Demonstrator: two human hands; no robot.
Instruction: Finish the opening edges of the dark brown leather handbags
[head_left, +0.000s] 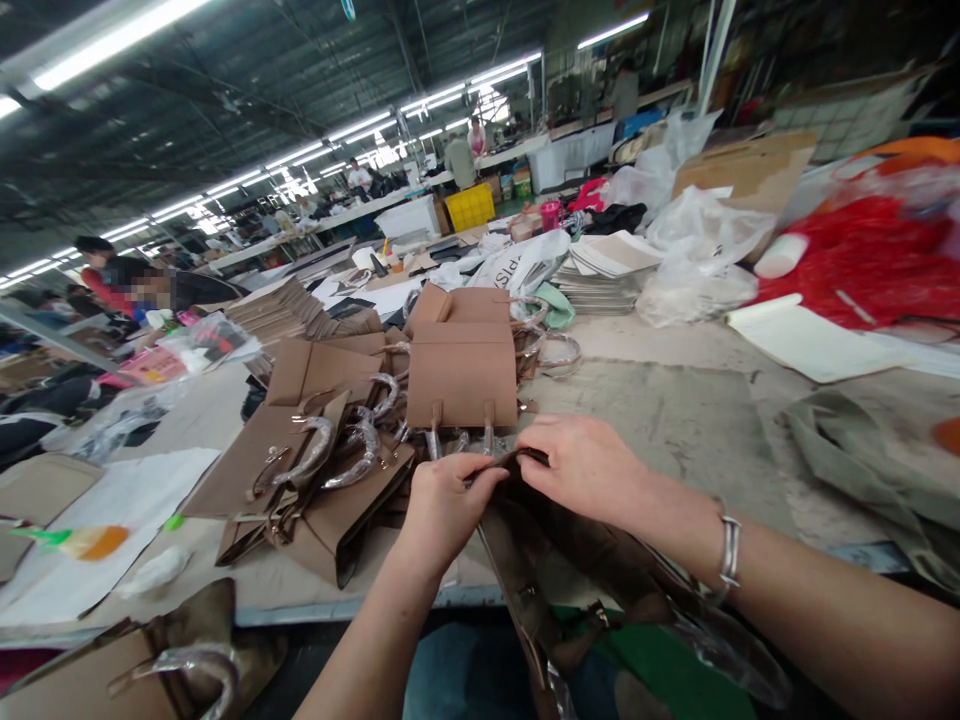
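A brown handbag point(517, 575) hangs at the table's front edge, its dark lining partly showing. My left hand point(448, 500) pinches the bag's upper edge between thumb and fingers. Close beside it, my right hand point(581, 465) grips the same edge, with a metal bracelet point(729, 550) on that wrist. Just beyond my hands lies a flat brown handbag point(463, 370) with plastic-wrapped handles. To its left, several more brown handbags point(330, 510) are heaped, their handles also wrapped in clear plastic.
Another brown bag point(112, 680) is at the lower left. A glue bottle point(94, 542) lies on white paper point(45, 585). Stacked panels point(600, 285), red plastic point(862, 260) and olive fabric point(870, 460) occupy the right side. A co-worker point(161, 285) is at the far left.
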